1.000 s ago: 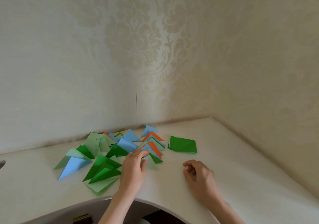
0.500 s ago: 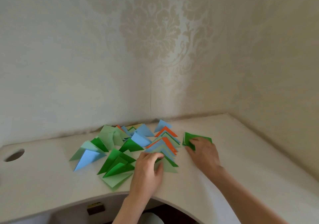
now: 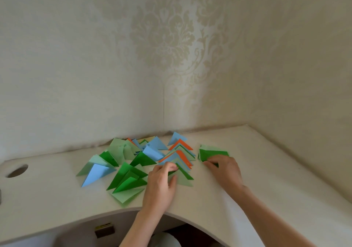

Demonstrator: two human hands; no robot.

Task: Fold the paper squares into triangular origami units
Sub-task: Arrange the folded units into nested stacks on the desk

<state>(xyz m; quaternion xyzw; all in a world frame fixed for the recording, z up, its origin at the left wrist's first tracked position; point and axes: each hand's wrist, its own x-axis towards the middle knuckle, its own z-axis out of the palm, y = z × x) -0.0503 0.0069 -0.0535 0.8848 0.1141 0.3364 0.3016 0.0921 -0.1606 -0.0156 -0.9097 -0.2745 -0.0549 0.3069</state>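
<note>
**Both hands on the paper**

My left hand (image 3: 161, 185) lay over the near end of the overlapping row of folded triangles (image 3: 179, 156), its fingertips curled and pinching the edge of a dark green one; the row ran in orange, blue and green away toward the wall (image 3: 95, 66); my right hand (image 3: 223, 167) rested on the stack of green paper squares (image 3: 211, 151) just right of that row, fingers bent onto the top sheet, though I could not tell whether they gripped it; more folded triangles, blue (image 3: 99, 172) and green (image 3: 129, 180), lay scattered to the left on the white table (image 3: 266, 180); a round hole (image 3: 16, 170) sat at the table's far left.
</note>
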